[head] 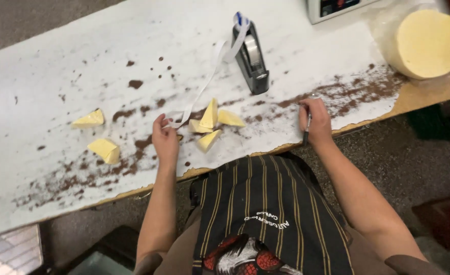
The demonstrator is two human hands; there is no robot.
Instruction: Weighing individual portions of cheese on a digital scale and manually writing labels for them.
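Below, the left hand (165,138) pinches the end of a white paper strip (204,86) beside yellow wedges (211,125) on the desk (57,66); the right hand (314,121) has its fingers closed around a dark pen (306,133) at the desk's edge.

Looks like a cheese shop's cutting counter: paper-covered worktop (57,61) strewn with brown crumbs, big pale cheese round (431,43) at two o'clock, cut wedges (211,125) at centre, label dispenser (253,56) and a scale's corner (332,9) at twelve, striped apron (265,203) below.
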